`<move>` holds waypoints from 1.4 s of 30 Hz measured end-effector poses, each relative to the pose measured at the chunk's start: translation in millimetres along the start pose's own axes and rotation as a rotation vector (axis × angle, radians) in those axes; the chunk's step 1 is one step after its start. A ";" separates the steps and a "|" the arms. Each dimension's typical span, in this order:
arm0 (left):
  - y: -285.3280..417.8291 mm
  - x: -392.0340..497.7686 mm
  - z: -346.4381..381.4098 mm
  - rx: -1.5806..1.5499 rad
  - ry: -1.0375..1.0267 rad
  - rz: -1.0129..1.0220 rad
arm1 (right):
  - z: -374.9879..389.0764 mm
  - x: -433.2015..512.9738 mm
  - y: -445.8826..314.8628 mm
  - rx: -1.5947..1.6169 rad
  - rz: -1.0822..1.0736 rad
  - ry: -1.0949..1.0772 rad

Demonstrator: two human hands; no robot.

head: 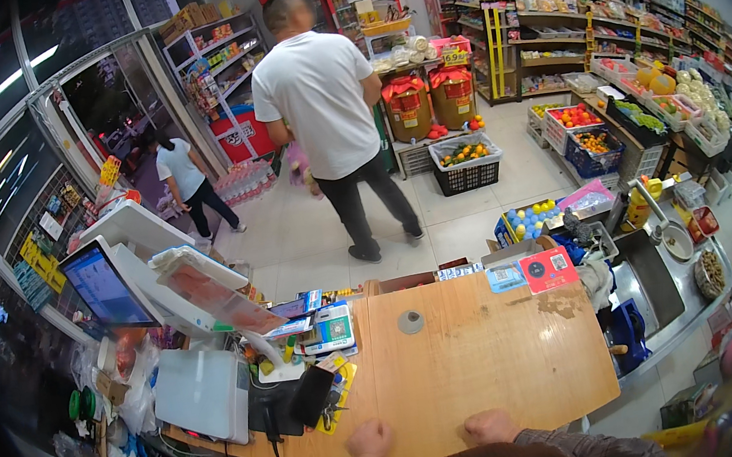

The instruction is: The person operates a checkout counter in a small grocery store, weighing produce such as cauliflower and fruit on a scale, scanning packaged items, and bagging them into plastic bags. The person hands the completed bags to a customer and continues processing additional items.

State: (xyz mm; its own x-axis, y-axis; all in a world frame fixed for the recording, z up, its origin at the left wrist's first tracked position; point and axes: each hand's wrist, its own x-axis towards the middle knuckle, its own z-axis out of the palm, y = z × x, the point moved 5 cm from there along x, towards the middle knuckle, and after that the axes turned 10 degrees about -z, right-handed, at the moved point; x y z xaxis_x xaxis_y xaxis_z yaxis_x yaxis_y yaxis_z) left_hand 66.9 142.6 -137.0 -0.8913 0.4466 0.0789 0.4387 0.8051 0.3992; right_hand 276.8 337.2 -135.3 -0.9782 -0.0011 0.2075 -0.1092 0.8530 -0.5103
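Curled into a fist, my left hand [370, 442] rests on the near edge of a wooden counter [477, 352]. My right hand [492, 426] lies there too, also closed, a short way to the right. Neither fist shows anything inside. Just beyond my left hand are a bunch of keys [331, 413], a yellow card [352, 379] and a black smartphone [312, 397]. A handheld scanner [270, 418] on a cable lies left of the phone. Set into the counter top farther off is a round grey cable grommet [410, 322].
A monitor [108, 286] and a white scale [201, 392] crowd the left. Payment-code cards [549, 270] stand along the far edge. To the right is a steel sink [653, 282]. Beyond the counter, a person in a white shirt [316, 104] stands near fruit crates [468, 175]; another person [183, 175] is by the door.
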 end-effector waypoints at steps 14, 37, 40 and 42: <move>-14.0 -0.7 6.4 -0.252 -0.069 -0.038 | 17.0 3.6 -0.6 -0.227 0.339 0.056; -37.8 -1.4 -10.3 -0.762 -0.138 -0.074 | -14.7 -49.7 -1.9 -0.406 0.405 0.274; -63.4 -11.9 -21.4 -0.778 -0.130 -0.129 | -21.4 -57.6 11.0 -0.402 0.448 0.335; -78.3 -18.5 -33.1 -0.736 -0.081 -0.127 | -19.1 -56.1 15.7 -0.374 0.481 0.344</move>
State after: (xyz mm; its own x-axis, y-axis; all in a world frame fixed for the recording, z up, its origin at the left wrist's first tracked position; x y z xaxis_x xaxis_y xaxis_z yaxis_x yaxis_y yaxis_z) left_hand 45.3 58.4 -139.4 -0.9062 0.4179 -0.0647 0.1175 0.3958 0.9108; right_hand 333.3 360.6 -139.0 -0.7844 0.5345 0.3146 0.4504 0.8397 -0.3035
